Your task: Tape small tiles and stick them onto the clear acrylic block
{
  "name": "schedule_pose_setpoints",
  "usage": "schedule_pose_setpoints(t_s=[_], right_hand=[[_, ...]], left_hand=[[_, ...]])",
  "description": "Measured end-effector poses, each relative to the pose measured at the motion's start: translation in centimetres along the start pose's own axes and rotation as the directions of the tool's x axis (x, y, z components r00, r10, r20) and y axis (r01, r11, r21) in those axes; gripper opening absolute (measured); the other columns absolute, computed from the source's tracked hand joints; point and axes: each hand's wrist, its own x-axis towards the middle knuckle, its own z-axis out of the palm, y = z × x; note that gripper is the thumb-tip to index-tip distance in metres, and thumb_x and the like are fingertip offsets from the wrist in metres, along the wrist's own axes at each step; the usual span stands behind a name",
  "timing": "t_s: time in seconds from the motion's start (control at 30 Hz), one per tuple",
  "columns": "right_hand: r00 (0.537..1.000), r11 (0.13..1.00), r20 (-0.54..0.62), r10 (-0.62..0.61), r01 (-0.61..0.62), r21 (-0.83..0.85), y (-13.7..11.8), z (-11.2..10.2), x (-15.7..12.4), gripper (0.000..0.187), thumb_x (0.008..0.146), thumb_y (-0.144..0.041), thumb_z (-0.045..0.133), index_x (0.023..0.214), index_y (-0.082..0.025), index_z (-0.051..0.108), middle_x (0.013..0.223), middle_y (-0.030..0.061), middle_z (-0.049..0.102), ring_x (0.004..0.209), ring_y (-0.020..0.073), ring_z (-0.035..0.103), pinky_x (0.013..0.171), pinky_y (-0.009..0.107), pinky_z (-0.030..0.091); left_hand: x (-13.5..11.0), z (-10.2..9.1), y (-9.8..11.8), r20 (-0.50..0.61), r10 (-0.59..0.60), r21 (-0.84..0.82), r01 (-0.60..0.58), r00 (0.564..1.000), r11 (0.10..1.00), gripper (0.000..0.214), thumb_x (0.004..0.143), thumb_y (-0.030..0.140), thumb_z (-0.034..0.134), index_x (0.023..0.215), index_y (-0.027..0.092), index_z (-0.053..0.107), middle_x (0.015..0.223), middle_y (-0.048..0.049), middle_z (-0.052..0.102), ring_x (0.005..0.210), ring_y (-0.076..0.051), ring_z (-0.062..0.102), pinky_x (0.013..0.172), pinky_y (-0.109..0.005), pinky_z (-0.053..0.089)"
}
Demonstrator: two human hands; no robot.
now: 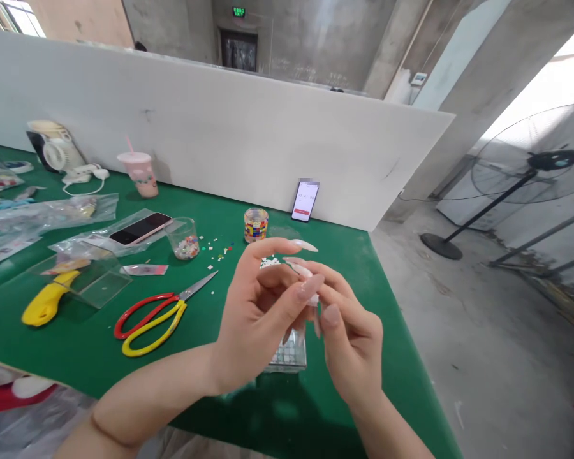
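Note:
My left hand and my right hand are raised together over the green table, fingertips meeting. Both pinch at something small and whitish between the long nails; I cannot make out what it is. Below the hands stands a small clear container covered with a grid of small square tiles, partly hidden by my left hand. A little heap of white tiles lies just behind the fingertips.
Red and yellow scissors, a yellow-handled tool, a clear cup of beads, a mosaic-covered jar, a phone on plastic bags, another phone leaning on the white partition, a pink cup. A standing fan is on the right floor.

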Motion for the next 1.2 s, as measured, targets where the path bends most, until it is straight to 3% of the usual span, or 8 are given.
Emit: schedule_pose_setpoints(t_s=[0.17, 0.33, 0.4, 0.5, 0.67, 0.97, 1.1, 1.2], right_hand=[[0.998, 0.992, -0.054, 0.008, -0.001, 0.128, 0.5, 0.5, -0.2, 0.025, 0.097, -0.033, 0.056, 0.113, -0.036, 0.075, 0.125, 0.0029, 0.067, 0.104, 0.0199, 0.069, 0.087, 0.036, 0.062], [0.976, 0.98, -0.112, -0.189, 0.194, 0.035, 0.7, 0.2, -0.2, 0.026, 0.097, -0.026, 0.058, 0.115, -0.034, 0.073, 0.107, 0.0025, 0.071, 0.103, 0.0181, 0.065, 0.09, 0.036, 0.058], [0.971, 0.98, -0.141, -0.194, 0.197, 0.006, 0.6, -0.1, -0.1, 0.026, 0.096, -0.024, 0.058, 0.115, -0.033, 0.073, 0.103, 0.0027, 0.07, 0.099, 0.017, 0.065, 0.085, 0.033, 0.059], [0.978, 0.986, -0.141, -0.151, 0.159, 0.046, 0.3, -0.7, 0.1, 0.024, 0.095, -0.024, 0.061, 0.112, -0.033, 0.075, 0.104, 0.0024, 0.068, 0.097, 0.0158, 0.065, 0.084, 0.031, 0.059], [0.999, 0.973, -0.019, -0.04, 0.043, 0.228, -0.3, -0.9, 0.4, 0.021, 0.092, -0.028, 0.067, 0.108, -0.035, 0.077, 0.107, 0.0018, 0.069, 0.1, 0.0164, 0.067, 0.089, 0.031, 0.06], [0.962, 0.854, -0.023, 0.273, -0.232, 0.466, -1.5, 0.4, -0.1, 0.017, 0.091, -0.04, 0.065, 0.097, -0.036, 0.08, 0.103, -0.0037, 0.074, 0.097, 0.0099, 0.068, 0.085, 0.018, 0.057], [0.959, 0.918, -0.104, 0.262, -0.215, 0.333, -1.5, 0.5, -0.5, 0.02, 0.094, -0.04, 0.061, 0.097, -0.035, 0.08, 0.102, -0.0036, 0.076, 0.1, 0.0109, 0.068, 0.09, 0.019, 0.056], [0.971, 0.966, -0.141, 0.191, -0.161, 0.201, -1.5, 0.4, -0.8, 0.024, 0.099, -0.033, 0.054, 0.104, -0.036, 0.077, 0.104, -0.0038, 0.076, 0.099, 0.0118, 0.069, 0.089, 0.023, 0.057]], left_hand=[[-0.7, 0.4, -0.7, 0.1, -0.086, -0.054, 0.092, 0.991, 0.994, 0.019, 0.095, 0.033, 0.061, 0.11, 0.029, 0.05, 0.062, 0.0097, 0.055, 0.041, -0.002, 0.043, 0.04, -0.009, 0.037], [-0.7, -0.3, -1.0, 0.02, 0.226, 0.331, -0.219, 0.974, 0.918, 0.023, 0.091, 0.036, 0.066, 0.097, 0.025, 0.047, 0.07, 0.007, 0.052, 0.053, -0.006, 0.049, 0.049, -0.014, 0.043], [-0.5, -0.9, -0.4, 0.164, 0.32, 0.491, -0.359, 0.933, 0.794, 0.017, 0.097, 0.032, 0.056, 0.086, 0.022, 0.047, 0.064, 0.0069, 0.047, 0.048, -0.006, 0.043, 0.046, -0.016, 0.038], [-0.2, -1.4, 0.9, 0.431, 0.252, 0.594, -0.483, 0.866, 0.644, 0.025, 0.102, 0.022, 0.038, 0.079, 0.02, 0.048, 0.06, 0.0046, 0.051, 0.048, -0.008, 0.045, 0.046, -0.019, 0.037], [-0.3, -1.3, 1.6, 0.58, 0.171, 0.669, -0.585, 0.797, 0.457, 0.018, 0.1, 0.016, 0.035, 0.092, 0.019, 0.051, 0.068, 0.0033, 0.062, 0.053, -0.009, 0.056, 0.049, -0.02, 0.042], [-0.7, -1.1, 1.1, 0.549, 0.204, 0.695, -0.579, 0.81, 0.427, 0.014, 0.088, 0.012, 0.038, 0.085, 0.02, 0.048, 0.06, 0.0048, 0.056, 0.046, -0.01, 0.051, 0.042, -0.021, 0.038], [-0.5, -0.8, 1.8, 0.575, 0.128, 0.75, -0.583, 0.808, 0.313, 0.019, 0.088, 0.007, 0.035, 0.079, 0.019, 0.047, 0.057, 0.004, 0.058, 0.044, -0.009, 0.051, 0.042, -0.021, 0.038], [-0.5, -0.8, 1.6, 0.563, 0.153, 0.749, -0.58, 0.812, 0.319, 0.018, 0.087, 0.008, 0.035, 0.077, 0.019, 0.046, 0.056, 0.0044, 0.055, 0.044, -0.01, 0.049, 0.042, -0.021, 0.037]])
